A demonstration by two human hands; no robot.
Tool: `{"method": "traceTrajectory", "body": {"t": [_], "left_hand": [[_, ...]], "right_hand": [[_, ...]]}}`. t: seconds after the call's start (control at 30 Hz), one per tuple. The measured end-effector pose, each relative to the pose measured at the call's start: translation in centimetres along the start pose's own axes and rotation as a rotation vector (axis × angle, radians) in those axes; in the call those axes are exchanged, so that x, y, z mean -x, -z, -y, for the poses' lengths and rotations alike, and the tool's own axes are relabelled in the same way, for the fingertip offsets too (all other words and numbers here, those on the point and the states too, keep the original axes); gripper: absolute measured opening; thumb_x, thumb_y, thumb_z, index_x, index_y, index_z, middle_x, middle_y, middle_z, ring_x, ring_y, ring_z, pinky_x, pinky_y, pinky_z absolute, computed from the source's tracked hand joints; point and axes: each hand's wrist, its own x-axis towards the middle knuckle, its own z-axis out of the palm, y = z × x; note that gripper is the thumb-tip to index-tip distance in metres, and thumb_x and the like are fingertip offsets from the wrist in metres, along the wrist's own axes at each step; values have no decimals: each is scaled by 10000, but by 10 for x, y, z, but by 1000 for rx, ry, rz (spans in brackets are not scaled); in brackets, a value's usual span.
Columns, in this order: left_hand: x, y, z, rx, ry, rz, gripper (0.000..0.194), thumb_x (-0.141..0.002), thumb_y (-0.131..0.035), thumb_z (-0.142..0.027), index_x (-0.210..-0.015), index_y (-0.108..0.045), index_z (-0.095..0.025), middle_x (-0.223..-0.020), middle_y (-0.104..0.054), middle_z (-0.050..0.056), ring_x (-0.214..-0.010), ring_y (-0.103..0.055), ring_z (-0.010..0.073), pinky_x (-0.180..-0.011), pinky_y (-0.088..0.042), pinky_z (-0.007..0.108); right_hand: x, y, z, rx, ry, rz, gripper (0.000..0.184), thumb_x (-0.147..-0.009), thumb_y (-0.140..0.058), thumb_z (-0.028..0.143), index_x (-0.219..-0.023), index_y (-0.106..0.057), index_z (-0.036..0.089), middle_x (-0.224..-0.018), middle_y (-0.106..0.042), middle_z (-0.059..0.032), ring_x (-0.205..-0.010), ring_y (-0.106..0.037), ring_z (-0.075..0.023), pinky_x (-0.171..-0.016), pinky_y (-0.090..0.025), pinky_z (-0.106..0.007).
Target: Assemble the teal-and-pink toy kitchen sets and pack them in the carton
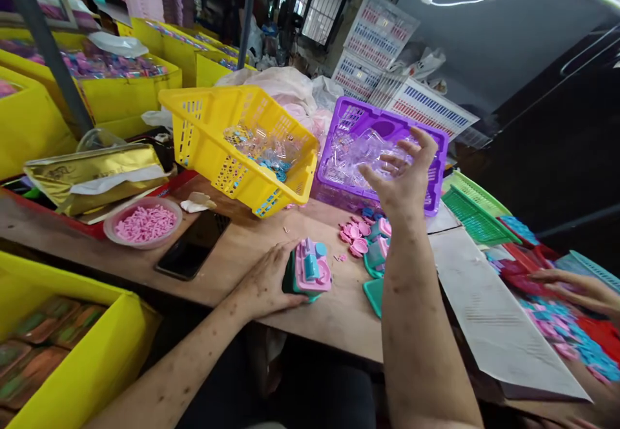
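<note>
On the wooden table, my left hand (274, 280) is wrapped around the side of a small plastic toy (312, 271). The toy has a pink top with light blue parts and a round recess, over a green base. My right hand (407, 170) is raised in front of a purple basket (334, 187), fingers spread and curved, with nothing in it. Clear plastic pieces (353, 157) fill that basket. Below my right hand, partly hidden by my forearm, are pink dish-like pieces (358, 235), more pink and teal toy parts (378, 251) and a green flat piece (374, 294).
A tilted yellow basket (223, 164) holds clear and blue pieces. Left of it are a bowl of pink bits (145, 225), a phone (194, 248) and a gold packet (97, 174). Yellow bins (72, 377) stand left. At right, another person's hand (576, 287) is over colourful parts.
</note>
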Motion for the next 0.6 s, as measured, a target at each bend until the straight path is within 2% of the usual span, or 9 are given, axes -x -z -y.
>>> {"method": "traceTrajectory", "body": {"t": [0.07,0.13,0.17,0.23,0.3,0.33,0.4,0.5,0.6], "left_hand": [[-1,0,-2,9,5,0,1166,-752,-1044,-433,-1695,-379,-264,-1665,-570,180,-1585,-534,429,-1355,-435,646],[-1,-1,-2,18,1,1,1157,-753,-1041,-453,-1684,-385,-249,-1667,-567,188,-1581,-540,420,-1359,-430,637],[-1,-3,-1,24,2,-3,1164,-753,-1039,-471,-1684,-378,-244,-1673,-560,193,-1584,-538,417,-1363,-424,637],[-1,-7,3,45,23,-25,1240,-719,-1049,-505,-1699,-336,-241,-1690,-534,206,-1601,-520,427,-1359,-419,653],[0,-10,7,63,51,-50,1316,-679,-1062,-518,-1713,-296,-242,-1701,-512,217,-1619,-493,450,-1347,-422,676],[0,-11,8,69,55,-61,1319,-668,-1064,-514,-1710,-303,-244,-1689,-521,216,-1610,-499,456,-1336,-431,680],[-1,-12,9,68,43,-65,1248,-670,-1060,-496,-1677,-367,-246,-1638,-568,202,-1559,-547,451,-1312,-462,667],[-3,-10,7,62,41,-53,1162,-663,-1063,-483,-1616,-445,-236,-1561,-617,187,-1480,-607,435,-1281,-500,643],[-4,-9,5,47,31,-51,1172,-649,-1070,-477,-1608,-443,-228,-1562,-611,192,-1487,-599,439,-1283,-499,643]], "right_hand": [[42,7,28,49,27,132,649,-900,-849,336,-1494,-589,332,-1314,-722,-90,-1066,-769,-282,-944,-692,-513],[82,13,51,134,81,260,363,-966,-759,281,-1327,-732,301,-1194,-772,-82,-1073,-772,-299,-1000,-674,-538],[99,15,60,152,114,314,286,-991,-733,274,-1275,-768,290,-1179,-779,-88,-1093,-770,-307,-1023,-666,-543],[125,20,74,111,165,414,302,-1020,-744,320,-1318,-781,286,-1248,-764,-109,-1184,-755,-326,-1070,-651,-546],[141,26,81,15,155,516,447,-1028,-781,415,-1458,-734,299,-1355,-721,-124,-1303,-715,-340,-1132,-625,-550],[147,28,83,-26,128,556,492,-1040,-775,461,-1502,-711,306,-1394,-699,-129,-1358,-688,-346,-1169,-603,-559],[154,31,81,-71,18,570,451,-1072,-721,538,-1457,-745,305,-1419,-672,-141,-1428,-641,-359,-1207,-569,-576],[162,27,70,-133,-266,527,454,-1068,-671,645,-1328,-781,289,-1487,-643,-152,-1509,-578,-382,-1222,-544,-590],[170,14,62,-229,-500,588,521,-1065,-613,649,-1453,-676,308,-1512,-679,-123,-1463,-633,-359,-1210,-548,-589]]}}
